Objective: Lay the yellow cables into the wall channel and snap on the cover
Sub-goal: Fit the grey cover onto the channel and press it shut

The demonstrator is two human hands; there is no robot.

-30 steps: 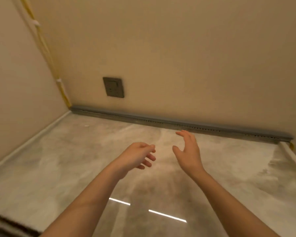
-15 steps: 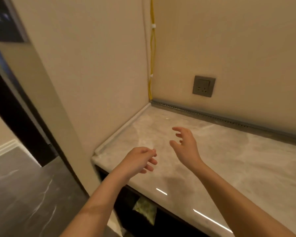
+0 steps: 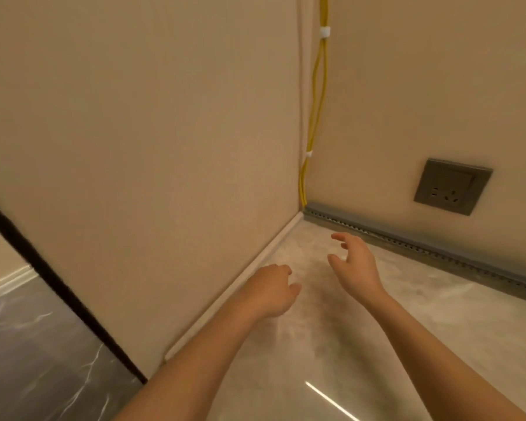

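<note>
A person's two bare hands hover over a pale marble-patterned bench (image 3: pixel 377 344) set into a beige-walled corner, neither holding anything. The left hand (image 3: pixel 271 291) hangs low near the white edging strip (image 3: pixel 240 284) at the foot of the side wall, its fingers loosely curled and empty. The right hand (image 3: pixel 354 265) is held a little further forward, fingers spread wide and slightly bent, thumb apart from the rest, close to but not touching the long grey perforated wall channel (image 3: pixel 407 241) that runs along the base of the back wall where it meets the bench. The thin yellow cables (image 3: pixel 315 117) run down the corner between the two walls, held by two small white clips (image 3: pixel 325 31), and reach the left end of the channel at the bottom; they lie well beyond both hands. Whether the channel has a cover fitted cannot be told. A dark grey square wall socket (image 3: pixel 451 186) sits on the back wall above the channel. At left, a dark vertical frame edge (image 3: pixel 43 268) borders a grey veined stone floor (image 3: pixel 28 360).
</note>
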